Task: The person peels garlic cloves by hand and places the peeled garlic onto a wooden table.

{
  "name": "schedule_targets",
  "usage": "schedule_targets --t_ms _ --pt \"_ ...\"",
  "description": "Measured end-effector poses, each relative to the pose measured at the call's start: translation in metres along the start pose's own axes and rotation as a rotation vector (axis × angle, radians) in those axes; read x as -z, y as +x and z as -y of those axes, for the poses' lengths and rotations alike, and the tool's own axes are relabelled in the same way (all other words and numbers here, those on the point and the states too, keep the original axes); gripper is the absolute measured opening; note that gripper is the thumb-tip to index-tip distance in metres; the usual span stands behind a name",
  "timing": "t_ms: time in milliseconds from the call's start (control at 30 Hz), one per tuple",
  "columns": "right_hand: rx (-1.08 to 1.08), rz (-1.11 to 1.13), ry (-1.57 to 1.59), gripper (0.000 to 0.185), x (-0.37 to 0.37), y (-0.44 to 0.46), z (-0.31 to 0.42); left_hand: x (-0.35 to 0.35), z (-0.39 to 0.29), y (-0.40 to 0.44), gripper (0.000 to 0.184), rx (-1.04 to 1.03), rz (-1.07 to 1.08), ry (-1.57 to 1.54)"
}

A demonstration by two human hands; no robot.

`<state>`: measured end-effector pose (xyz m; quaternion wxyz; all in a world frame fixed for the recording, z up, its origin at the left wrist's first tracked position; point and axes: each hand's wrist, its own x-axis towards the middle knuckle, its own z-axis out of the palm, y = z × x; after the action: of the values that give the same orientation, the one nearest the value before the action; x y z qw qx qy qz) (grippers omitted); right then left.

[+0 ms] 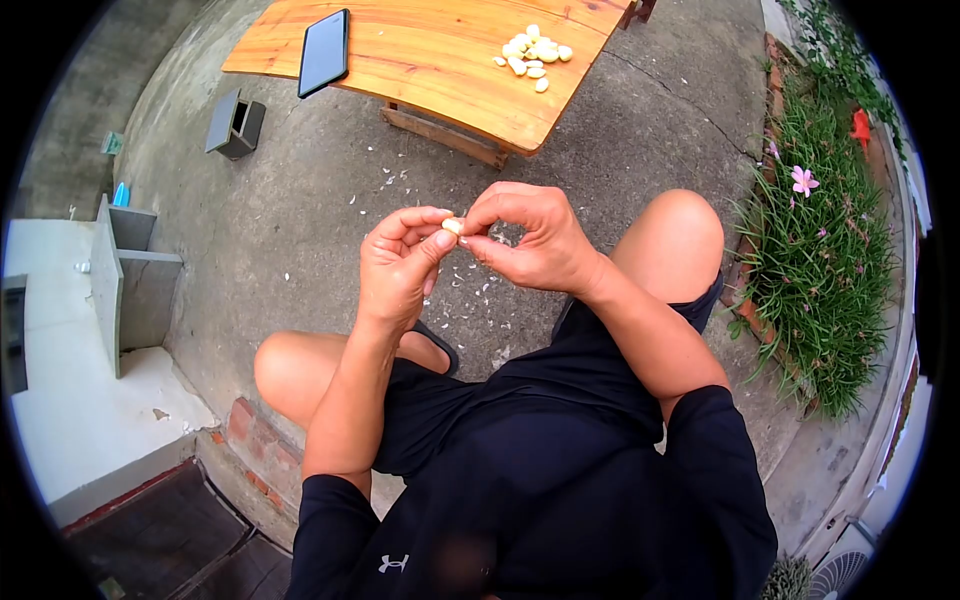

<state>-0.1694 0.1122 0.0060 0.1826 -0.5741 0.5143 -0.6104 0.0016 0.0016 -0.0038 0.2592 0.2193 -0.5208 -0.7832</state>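
Observation:
A small pale garlic clove (453, 226) is held in front of my knees, between my two hands. My left hand (402, 262) pinches it between thumb and forefinger. From the other side, the thumb and forefinger of my right hand (535, 235) close on its right end. Beyond my hands, a loose pile of similar pale cloves (536, 50) lies on the wooden table (430, 50), near its right edge.
A dark-framed phone (324, 52) lies at the table's left edge. Small white flakes (480, 290) are scattered over the concrete ground (270, 230). A grey box (236, 126) stands left of the table. Green plants (820, 270) with pink flowers border the right side.

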Motion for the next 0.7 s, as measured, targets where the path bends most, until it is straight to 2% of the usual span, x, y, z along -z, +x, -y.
schedule_targets --t_ms 300,600,700 --pt "0.017 0.016 -0.034 0.01 0.001 0.0 0.001 -0.006 -0.004 -0.002 0.026 -0.011 -0.007 0.018" --pt "-0.058 -0.007 0.02 0.017 0.001 0.0 0.01 0.0 -0.001 -0.002 0.026 -0.036 -0.011 0.009" --pt "-0.01 -0.004 -0.038 0.017 0.0 -0.001 0.006 0.003 0.001 -0.003 0.026 -0.051 -0.005 0.039"
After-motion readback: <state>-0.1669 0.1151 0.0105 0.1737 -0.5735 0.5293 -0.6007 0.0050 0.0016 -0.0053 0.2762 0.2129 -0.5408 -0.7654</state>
